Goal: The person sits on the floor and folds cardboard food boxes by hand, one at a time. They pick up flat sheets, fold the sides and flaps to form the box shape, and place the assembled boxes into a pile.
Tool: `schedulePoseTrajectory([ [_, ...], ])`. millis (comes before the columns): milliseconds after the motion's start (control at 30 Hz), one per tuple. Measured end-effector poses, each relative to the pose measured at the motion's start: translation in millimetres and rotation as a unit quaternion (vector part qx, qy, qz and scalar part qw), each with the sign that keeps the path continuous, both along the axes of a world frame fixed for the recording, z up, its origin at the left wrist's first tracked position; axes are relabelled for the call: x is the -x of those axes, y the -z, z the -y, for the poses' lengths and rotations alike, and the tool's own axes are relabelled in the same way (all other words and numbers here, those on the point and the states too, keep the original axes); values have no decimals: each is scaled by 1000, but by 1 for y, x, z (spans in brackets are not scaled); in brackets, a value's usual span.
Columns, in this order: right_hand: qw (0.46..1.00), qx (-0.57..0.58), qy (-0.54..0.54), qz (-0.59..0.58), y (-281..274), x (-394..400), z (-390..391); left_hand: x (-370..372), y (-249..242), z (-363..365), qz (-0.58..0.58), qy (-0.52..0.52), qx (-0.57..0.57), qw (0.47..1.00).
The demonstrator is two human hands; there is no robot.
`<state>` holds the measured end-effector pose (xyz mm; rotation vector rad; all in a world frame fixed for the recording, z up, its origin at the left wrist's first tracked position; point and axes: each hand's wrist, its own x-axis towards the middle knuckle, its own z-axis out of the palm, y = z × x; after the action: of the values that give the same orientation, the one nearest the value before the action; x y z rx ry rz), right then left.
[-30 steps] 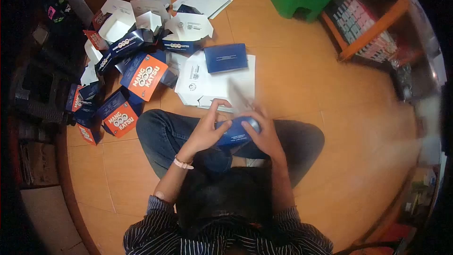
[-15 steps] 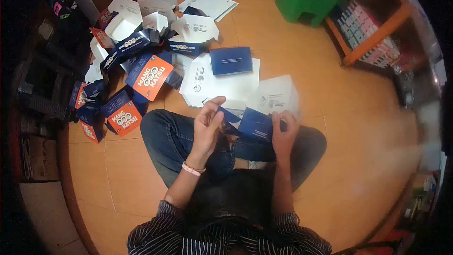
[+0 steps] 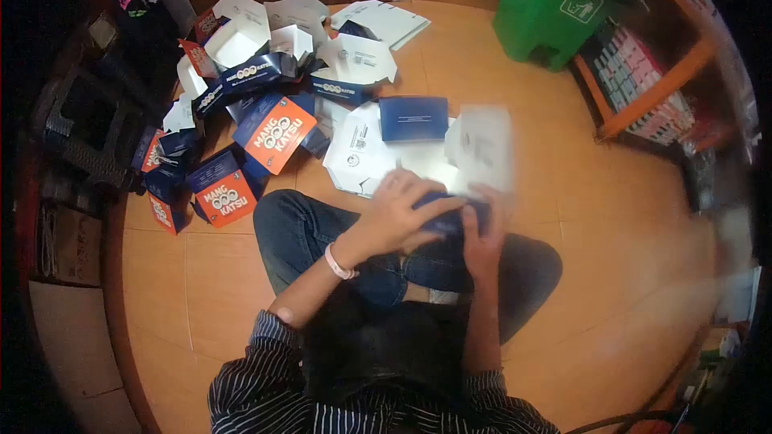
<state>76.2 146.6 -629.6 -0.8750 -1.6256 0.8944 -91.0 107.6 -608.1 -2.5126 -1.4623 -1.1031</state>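
Above my crossed legs, my left hand (image 3: 400, 213) and my right hand (image 3: 485, 229) both grip a carton (image 3: 452, 217) with a dark blue outside. Its white lid flap (image 3: 481, 145) stands raised behind my fingers and is blurred. My left fingers reach across the blue side toward my right thumb; part of the carton is hidden under them. Just beyond it, flat white carton sheets (image 3: 351, 149) lie on the floor with a blue panel (image 3: 413, 119) facing up on top.
A heap of folded blue, orange and white cartons (image 3: 279, 133) lies at the left. More flat white sheets (image 3: 384, 22) are behind it. A green bin (image 3: 547, 12) stands at the back right beside a wooden shelf (image 3: 655, 92) with packed goods.
My left hand has moved right and over the carton's blue side, close to my right hand. The white flap now stands more upright. The view has shifted slightly.
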Motion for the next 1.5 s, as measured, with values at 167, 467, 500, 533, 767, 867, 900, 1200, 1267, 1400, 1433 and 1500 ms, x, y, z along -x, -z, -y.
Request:
schedulePoseTrajectory([
  [167, 982, -134, -15, 135, -27, 3, 10, 83, -42, -55, -74, -340, -253, 903],
  [467, 994, 8, 53, 93, 7, -20, 8, 48, 148, -124, -212, -78, 303, 926],
  [500, 996, 48, 49, 65, 8, -24, 9, 39, 158, -114, -213, -29, 345, 914],
  [533, 995, 49, 50, 68, 9, -28, 9, 39, 175, -110, -204, 3, 286, 936],
  [767, 986, 143, 83, -4, 50, -49, 9, 57, 189, -137, -248, -26, 305, 919],
  [867, 982, 175, 73, 2, 57, -41, 11, 65, 168, -138, -157, -16, 305, 939],
  [900, 979, 192, 62, 13, 59, -37, 12, 70, 167, -139, -117, 9, 313, 942],
  [1200, 982, 158, 99, -2, 87, -22, -19, 66, 89, -124, 217, 74, 354, 907],
  [1267, 988, 65, 138, 18, 74, -19, -34, 53, 63, -104, 212, 119, 357, 902],
  [1400, 998, -19, 51, -25, 43, -13, -46, 33, 38, -71, 232, 66, 440, 865],
  [1433, 997, -52, 49, 8, 39, -11, -46, 31, 38, -67, 233, 65, 440, 865],
  [1500, 991, -72, 0, 113, 25, -12, -43, 27, 37, -62, 269, 73, 484, 830],
])
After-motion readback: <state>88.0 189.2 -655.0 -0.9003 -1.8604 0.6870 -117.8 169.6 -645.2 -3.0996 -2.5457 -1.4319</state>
